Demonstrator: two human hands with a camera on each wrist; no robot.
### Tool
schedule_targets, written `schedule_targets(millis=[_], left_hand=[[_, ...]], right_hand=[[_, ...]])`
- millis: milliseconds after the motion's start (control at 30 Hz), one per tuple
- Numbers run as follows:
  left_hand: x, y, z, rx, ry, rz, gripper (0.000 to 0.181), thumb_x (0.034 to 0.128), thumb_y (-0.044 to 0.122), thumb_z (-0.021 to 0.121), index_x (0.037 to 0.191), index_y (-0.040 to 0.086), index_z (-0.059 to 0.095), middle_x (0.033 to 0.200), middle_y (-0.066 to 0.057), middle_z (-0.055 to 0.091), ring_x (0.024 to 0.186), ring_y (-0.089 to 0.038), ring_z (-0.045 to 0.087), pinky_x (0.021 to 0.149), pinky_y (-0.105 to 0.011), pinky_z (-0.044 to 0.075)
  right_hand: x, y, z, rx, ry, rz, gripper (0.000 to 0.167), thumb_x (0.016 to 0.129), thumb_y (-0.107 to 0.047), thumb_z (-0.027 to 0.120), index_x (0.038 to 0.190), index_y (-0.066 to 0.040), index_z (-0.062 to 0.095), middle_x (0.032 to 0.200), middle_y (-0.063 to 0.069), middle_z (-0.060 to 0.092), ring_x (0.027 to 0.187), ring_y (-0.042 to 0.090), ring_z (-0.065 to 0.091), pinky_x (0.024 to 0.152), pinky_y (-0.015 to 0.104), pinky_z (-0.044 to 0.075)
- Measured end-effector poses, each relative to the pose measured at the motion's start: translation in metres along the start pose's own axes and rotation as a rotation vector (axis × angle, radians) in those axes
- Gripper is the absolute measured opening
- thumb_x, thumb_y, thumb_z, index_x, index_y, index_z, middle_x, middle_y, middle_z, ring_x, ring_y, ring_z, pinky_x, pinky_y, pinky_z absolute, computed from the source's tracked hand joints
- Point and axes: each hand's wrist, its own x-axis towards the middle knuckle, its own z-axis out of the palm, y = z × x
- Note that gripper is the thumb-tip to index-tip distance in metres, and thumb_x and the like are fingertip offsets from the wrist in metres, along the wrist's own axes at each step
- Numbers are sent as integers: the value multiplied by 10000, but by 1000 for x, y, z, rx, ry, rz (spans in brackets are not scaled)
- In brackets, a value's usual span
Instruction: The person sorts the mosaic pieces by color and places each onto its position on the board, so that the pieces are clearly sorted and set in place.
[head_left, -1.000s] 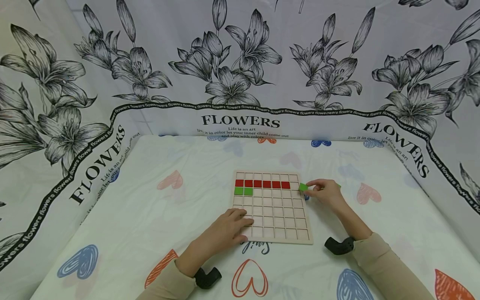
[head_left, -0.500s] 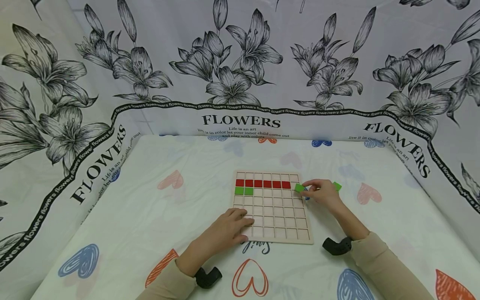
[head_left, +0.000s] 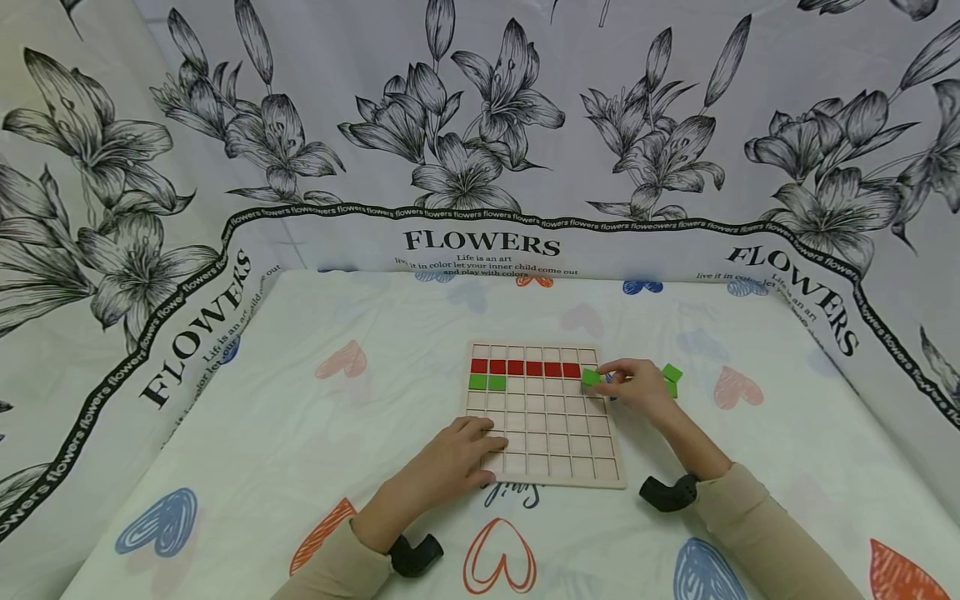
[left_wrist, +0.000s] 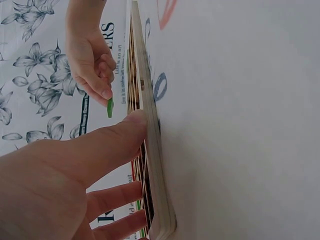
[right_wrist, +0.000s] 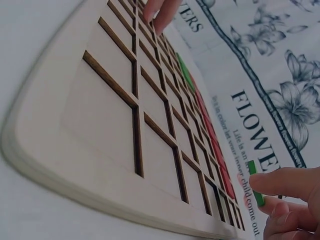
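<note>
A wooden grid board [head_left: 537,442] lies on the cloth in front of me. Red square tiles [head_left: 534,368] fill most of its second row from the far edge, and two green tiles [head_left: 487,382] sit at the left of the row below. My left hand [head_left: 446,454] rests on the board's near left part, thumb at the edge in the left wrist view. Between thumb and fingertips, my right hand [head_left: 642,388] pinches a green square tile [head_left: 590,377]. That tile is above the board's right side, apart from the grid in the right wrist view [right_wrist: 256,185].
Loose green tiles [head_left: 672,372] lie on the cloth just beyond the right hand, partly hidden by it. Black curved wrist pieces [head_left: 669,493] show below both cuffs. A flower-printed curtain [head_left: 480,242] closes off the back and sides.
The right hand has carried its green tile leftward, from beside the board to over its right edge. More of the loose green tiles now show behind it. The left hand has stayed put.
</note>
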Motion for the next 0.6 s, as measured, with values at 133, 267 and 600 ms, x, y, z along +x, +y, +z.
schedule_targets(millis=[133, 267, 600], left_hand=[[0, 0, 0, -5, -5, -7, 423, 892, 326, 663, 1281, 173, 598, 1352, -97, 556, 1277, -260, 498, 1042, -424, 457], [-1, 0, 0, -11, -4, -11, 433, 891, 345, 659, 1285, 175, 598, 1353, -92, 556, 1280, -261, 496, 1047, -423, 456], [0, 1, 0, -8, -1, -5, 431, 890, 326, 664, 1285, 166, 600, 1347, -97, 555, 1274, -259, 496, 1041, -422, 458]], right_hand=[[1, 0, 3, 25, -3, -9, 343, 822, -171, 737, 1111, 8, 689, 718, -35, 490, 626, 109, 427, 497, 219, 344], [1, -2, 5, 37, -16, -19, 346, 820, -178, 738, 1106, 11, 691, 718, -36, 502, 644, 104, 428, 510, 212, 346], [2, -7, 11, 49, -28, -30, 373, 799, -213, 769, 1096, 2, 703, 701, -43, 506, 699, 113, 441, 578, 220, 362]])
